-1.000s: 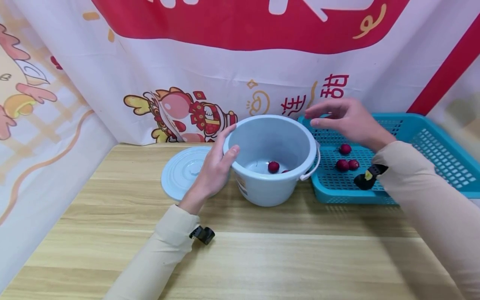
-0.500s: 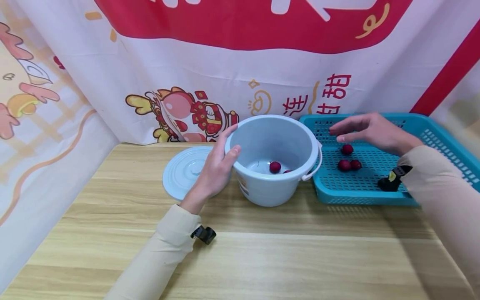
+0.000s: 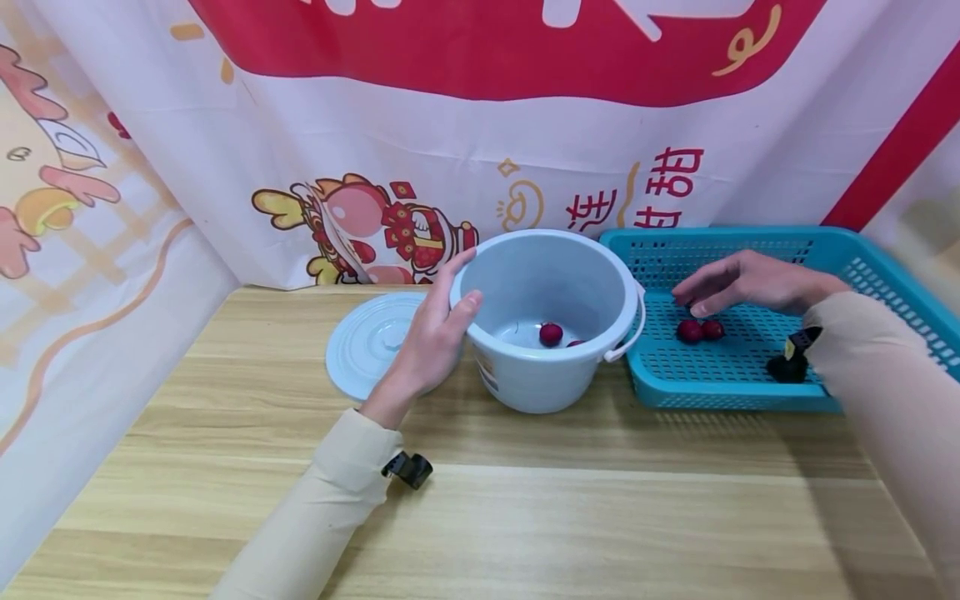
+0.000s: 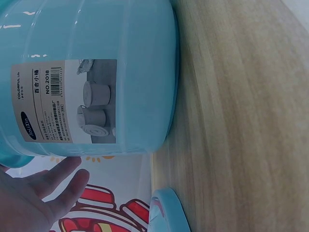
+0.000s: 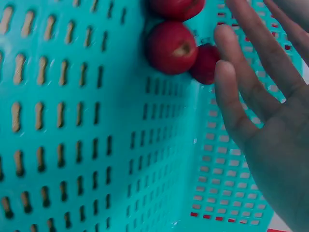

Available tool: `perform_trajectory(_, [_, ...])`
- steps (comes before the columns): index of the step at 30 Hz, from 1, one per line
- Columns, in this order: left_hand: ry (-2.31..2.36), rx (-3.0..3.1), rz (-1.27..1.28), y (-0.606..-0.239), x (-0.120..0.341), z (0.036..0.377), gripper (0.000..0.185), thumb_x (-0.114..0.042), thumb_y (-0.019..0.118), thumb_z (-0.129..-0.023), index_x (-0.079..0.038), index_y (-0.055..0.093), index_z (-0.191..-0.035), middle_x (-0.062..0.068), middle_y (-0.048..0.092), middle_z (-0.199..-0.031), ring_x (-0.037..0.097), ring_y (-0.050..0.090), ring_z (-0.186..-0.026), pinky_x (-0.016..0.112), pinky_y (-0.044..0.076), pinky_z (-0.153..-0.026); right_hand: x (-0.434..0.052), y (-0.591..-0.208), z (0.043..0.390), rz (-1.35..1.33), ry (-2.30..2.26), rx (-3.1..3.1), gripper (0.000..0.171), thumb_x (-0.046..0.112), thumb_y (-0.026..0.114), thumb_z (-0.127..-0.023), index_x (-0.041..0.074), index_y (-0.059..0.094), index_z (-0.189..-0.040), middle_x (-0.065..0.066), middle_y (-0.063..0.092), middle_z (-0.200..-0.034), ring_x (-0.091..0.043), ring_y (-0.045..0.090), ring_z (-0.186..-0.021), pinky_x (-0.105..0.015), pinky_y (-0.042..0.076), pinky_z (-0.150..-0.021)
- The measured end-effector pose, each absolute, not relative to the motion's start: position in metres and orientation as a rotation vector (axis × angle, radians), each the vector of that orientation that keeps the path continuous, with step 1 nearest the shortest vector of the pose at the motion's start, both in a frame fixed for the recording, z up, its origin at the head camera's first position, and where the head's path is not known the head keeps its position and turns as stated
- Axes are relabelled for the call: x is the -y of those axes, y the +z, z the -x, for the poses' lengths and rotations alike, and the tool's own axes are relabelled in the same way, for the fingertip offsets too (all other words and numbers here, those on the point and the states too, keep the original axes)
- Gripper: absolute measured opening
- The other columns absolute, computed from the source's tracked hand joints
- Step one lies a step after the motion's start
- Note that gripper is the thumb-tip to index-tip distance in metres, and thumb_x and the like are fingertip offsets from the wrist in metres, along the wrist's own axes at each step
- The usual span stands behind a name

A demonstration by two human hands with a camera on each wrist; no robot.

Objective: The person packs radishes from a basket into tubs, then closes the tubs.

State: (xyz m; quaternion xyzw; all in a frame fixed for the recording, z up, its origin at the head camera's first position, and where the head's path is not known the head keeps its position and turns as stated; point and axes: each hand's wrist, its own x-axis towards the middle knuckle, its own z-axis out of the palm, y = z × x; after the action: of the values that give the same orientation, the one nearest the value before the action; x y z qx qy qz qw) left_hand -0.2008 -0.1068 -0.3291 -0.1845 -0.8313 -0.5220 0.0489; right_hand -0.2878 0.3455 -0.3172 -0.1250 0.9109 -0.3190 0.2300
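Note:
My left hand (image 3: 431, 337) grips the left side of a pale blue bucket (image 3: 536, 383), thumb at the rim and fingers along the outside. Two dark red radishes (image 3: 551, 334) show inside the bucket, one mostly behind the near rim. My right hand (image 3: 757, 283) is over the turquoise basket (image 3: 712, 400), thumb and fingers apart and pointing left. Under its fingertips, the right wrist view shows a radish (image 5: 206, 64), largely hidden in the head view. Two more radishes (image 3: 690, 331) lie touching each other just nearer me; one has a pale tan scar (image 5: 182, 49).
A round pale blue lid (image 3: 360, 350) lies on the wooden table (image 3: 480, 533) left of the bucket, partly behind the left wrist. The bucket's white handle (image 3: 630, 333) hangs on its right, close to the basket. A printed cloth (image 3: 375, 125) stands behind everything.
My right hand has moved from beside the bucket's rim rightward and down into the basket, now covering the far radish. My left hand and the bucket have stayed put.

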Motion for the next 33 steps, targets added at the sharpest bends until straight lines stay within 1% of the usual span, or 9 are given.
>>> perform_trajectory(3, [-1.589,2.530,0.566,-0.329,0.107,0.201,0.063,-0.040,0.044,-0.108,-0.032,0.024,-0.167,0.004,0.035,-0.170,0.028,0.046,-0.149,0.057,0.049,-0.117,-0.348,-0.321,0.290,0.330,-0.843,-2.475,0.059,0.031,0.080,-0.094,0.011,0.063,-0.148,-0.018,0.060,-0.152,-0.041,0.048,-0.141,-0.064,0.052,-0.105])
perform_trajectory(5, [-1.587,2.526,0.568,-0.329,0.107,0.201,0.063,-0.040,0.045,-0.108,-0.031,0.024,-0.167,0.004,0.036,-0.170,0.028,0.046,-0.149,0.056,0.049,-0.117,-0.349,-0.323,0.291,0.321,-0.828,-2.464,0.060,0.030,0.080,-0.094,0.010,0.063,-0.148,-0.020,0.060,-0.152,-0.041,0.049,-0.139,-0.063,0.053,-0.104])
perform_trajectory(11, [-1.589,2.530,0.569,-0.329,0.107,0.201,0.063,-0.041,0.044,-0.108,-0.031,0.024,-0.167,0.004,0.036,-0.170,0.028,0.047,-0.149,0.057,0.050,-0.116,-0.353,-0.330,0.293,0.317,-0.775,-2.439,0.060,0.027,0.081,-0.093,0.007,0.063,-0.147,-0.020,0.065,-0.143,-0.032,0.059,-0.126,-0.053,0.058,-0.100])
perform_trajectory(16, [-1.592,2.530,0.568,-0.329,0.107,0.200,0.063,-0.041,0.044,-0.108,-0.032,0.024,-0.167,0.004,0.036,-0.170,0.028,0.047,-0.149,0.057,0.050,-0.116,-0.353,-0.332,0.294,0.330,-0.724,-2.445,0.057,0.027,0.082,-0.092,0.007,0.066,-0.143,-0.018,0.067,-0.137,-0.030,0.058,-0.122,-0.047,0.058,-0.097])
perform_trajectory(21, [-1.587,2.529,0.567,-0.329,0.107,0.200,0.063,-0.042,0.044,-0.108,-0.031,0.024,-0.167,0.004,0.036,-0.170,0.028,0.047,-0.149,0.057,0.049,-0.117,-0.351,-0.331,0.294,0.353,-0.691,-2.437,0.055,0.029,0.081,-0.093,0.009,0.068,-0.142,-0.016,0.067,-0.135,-0.031,0.056,-0.122,-0.046,0.057,-0.096])
perform_trajectory(28, [-1.597,2.534,0.567,-0.329,0.107,0.200,0.064,-0.042,0.044,-0.108,-0.032,0.023,-0.167,0.004,0.035,-0.170,0.028,0.046,-0.149,0.056,0.049,-0.117,-0.348,-0.329,0.293,0.386,-0.682,-2.460,0.052,0.027,0.079,-0.095,0.008,0.068,-0.142,-0.017,0.066,-0.136,-0.030,0.056,-0.121,-0.043,0.058,-0.093])
perform_trajectory(31, [-1.600,2.534,0.564,-0.329,0.107,0.200,0.064,-0.041,0.044,-0.108,-0.032,0.023,-0.167,0.003,0.035,-0.171,0.028,0.046,-0.149,0.056,0.049,-0.117,-0.347,-0.329,0.292,0.384,-0.701,-2.496,0.051,0.028,0.079,-0.096,0.009,0.068,-0.142,-0.019,0.066,-0.137,-0.032,0.058,-0.121,-0.046,0.060,-0.094])
perform_trajectory(33, [-1.598,2.532,0.563,-0.329,0.107,0.200,0.064,-0.041,0.044,-0.108,-0.031,0.024,-0.167,0.003,0.035,-0.171,0.028,0.046,-0.150,0.056,0.049,-0.118,-0.345,-0.327,0.291,0.367,-0.713,-2.520,0.053,0.030,0.079,-0.095,0.010,0.067,-0.143,-0.020,0.064,-0.141,-0.035,0.056,-0.125,-0.051,0.059,-0.096])
